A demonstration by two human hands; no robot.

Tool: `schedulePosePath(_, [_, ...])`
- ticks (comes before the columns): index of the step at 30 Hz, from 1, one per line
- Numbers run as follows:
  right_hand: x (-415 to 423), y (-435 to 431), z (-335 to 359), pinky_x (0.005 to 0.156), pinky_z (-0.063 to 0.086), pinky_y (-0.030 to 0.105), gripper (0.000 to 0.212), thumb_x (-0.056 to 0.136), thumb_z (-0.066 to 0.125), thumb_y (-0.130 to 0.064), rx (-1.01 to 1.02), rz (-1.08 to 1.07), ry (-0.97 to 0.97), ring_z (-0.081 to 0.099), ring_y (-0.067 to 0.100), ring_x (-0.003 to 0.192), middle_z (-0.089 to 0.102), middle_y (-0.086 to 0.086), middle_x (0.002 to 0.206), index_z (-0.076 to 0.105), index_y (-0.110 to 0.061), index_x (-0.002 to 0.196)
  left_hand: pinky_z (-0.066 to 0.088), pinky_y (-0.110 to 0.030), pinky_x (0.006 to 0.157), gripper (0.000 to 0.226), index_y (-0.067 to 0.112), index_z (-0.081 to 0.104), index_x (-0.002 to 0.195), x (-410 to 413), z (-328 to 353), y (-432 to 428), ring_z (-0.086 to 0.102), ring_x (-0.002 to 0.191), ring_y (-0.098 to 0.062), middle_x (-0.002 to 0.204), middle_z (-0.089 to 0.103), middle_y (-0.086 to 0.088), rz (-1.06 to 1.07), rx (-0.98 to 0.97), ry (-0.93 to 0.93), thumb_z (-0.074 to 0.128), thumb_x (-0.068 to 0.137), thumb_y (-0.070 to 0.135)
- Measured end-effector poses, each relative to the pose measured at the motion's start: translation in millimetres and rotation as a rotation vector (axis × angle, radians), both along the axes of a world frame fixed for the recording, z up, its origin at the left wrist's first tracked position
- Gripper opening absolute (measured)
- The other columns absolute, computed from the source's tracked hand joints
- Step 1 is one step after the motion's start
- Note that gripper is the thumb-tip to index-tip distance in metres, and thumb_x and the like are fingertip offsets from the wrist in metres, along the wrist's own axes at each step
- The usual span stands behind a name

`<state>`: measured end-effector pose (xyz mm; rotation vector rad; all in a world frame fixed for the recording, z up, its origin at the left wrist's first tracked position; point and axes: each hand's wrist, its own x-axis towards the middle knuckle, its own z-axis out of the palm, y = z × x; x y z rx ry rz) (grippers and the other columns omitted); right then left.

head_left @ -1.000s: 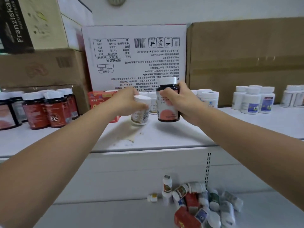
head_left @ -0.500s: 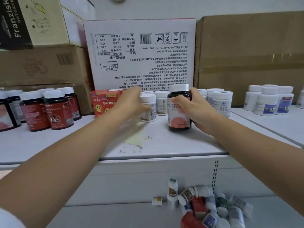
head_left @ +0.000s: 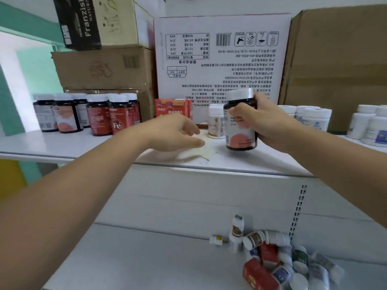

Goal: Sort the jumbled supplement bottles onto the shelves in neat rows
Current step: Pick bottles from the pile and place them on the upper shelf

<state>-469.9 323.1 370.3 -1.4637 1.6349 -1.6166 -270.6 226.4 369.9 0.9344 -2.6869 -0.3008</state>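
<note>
over the white shelf, the right hand grips a dark, white-capped supplement bottle; the left hand hovers empty. placing step: it likely belongs with the dark bottles leftward.

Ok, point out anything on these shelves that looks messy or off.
A yellowish stain mars the upper shelf near the left hand. On the lower shelf, bottles lie in a jumbled heap, many on their sides. The white carton has its print upside down.
</note>
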Motion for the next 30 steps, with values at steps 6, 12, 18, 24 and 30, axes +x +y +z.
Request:
schedulePosePath(6, [67.2, -25.4, 13.3, 0.077, 0.058, 0.038, 0.059, 0.074, 0.068, -0.026, 0.012, 0.181, -0.058, 0.067, 0.023, 0.088, 0.065, 0.016, 0.109, 0.047, -0.009, 0.126, 0.041, -0.026, 0.098, 0.066, 0.031, 0.048, 0.139, 60.6, 1.7, -11.5, 0.05, 0.122, -0.005, 0.137, 0.053, 0.014, 0.016, -0.018, -0.088, 0.058, 0.083, 0.066])
schedulePosePath(12, [147.4, -80.3, 4.4, 0.078, 0.056, 0.041, 0.049, 0.074, 0.068, -0.025, 0.02, 0.271, -0.047, 0.068, 0.023, 0.088, 0.067, 0.013, 0.105, 0.053, -0.011, 0.118, 0.039, -0.034, 0.11, 0.08, 0.031, 0.043, 0.142, 125.8, -0.5, -56.4, 0.047, 0.13, -0.006, 0.143, 0.049, 0.015, 0.022, -0.035, -0.125, 0.054, 0.075, 0.073])
schedulePosePath(18, [236.3, -156.7, 3.4, 0.086, 0.057, 0.047, 0.064, 0.069, 0.07, -0.031, 0.014, 0.269, -0.065, 0.07, 0.027, 0.097, 0.066, 0.013, 0.113, 0.045, -0.014, 0.126, 0.038, -0.011, 0.092, 0.042, 0.047, 0.048, 0.127, 212.3, 1.2, -116.9, 0.05, 0.111, 0.01, 0.117, 0.051, 0.034, -0.003, -0.045, -0.125, 0.057, 0.088, 0.057])
schedulePosePath(24, [315.2, -224.4, 9.1, 0.08, 0.059, 0.048, 0.049, 0.08, 0.069, -0.031, 0.059, 0.234, -0.056, 0.07, 0.024, 0.086, 0.065, 0.009, 0.102, 0.045, -0.015, 0.12, 0.038, -0.022, 0.101, 0.056, 0.036, 0.05, 0.135, 300.2, 1.7, -193.8, 0.05, 0.114, 0.0, 0.135, 0.053, 0.017, 0.122, -0.044, -0.185, 0.055, 0.086, 0.063])
schedulePosePath(30, [361.7, -276.9, 0.2, 0.08, 0.054, 0.032, 0.046, 0.087, 0.066, -0.025, 0.044, 0.246, -0.034, 0.061, 0.014, 0.08, 0.06, 0.002, 0.097, 0.041, -0.013, 0.124, 0.039, -0.029, 0.103, 0.062, 0.035, 0.048, 0.136, 351.2, -11.0, -244.0, 0.049, 0.124, -0.008, 0.141, 0.051, 0.012, 0.222, 0.003, -0.162, 0.054, 0.084, 0.067])
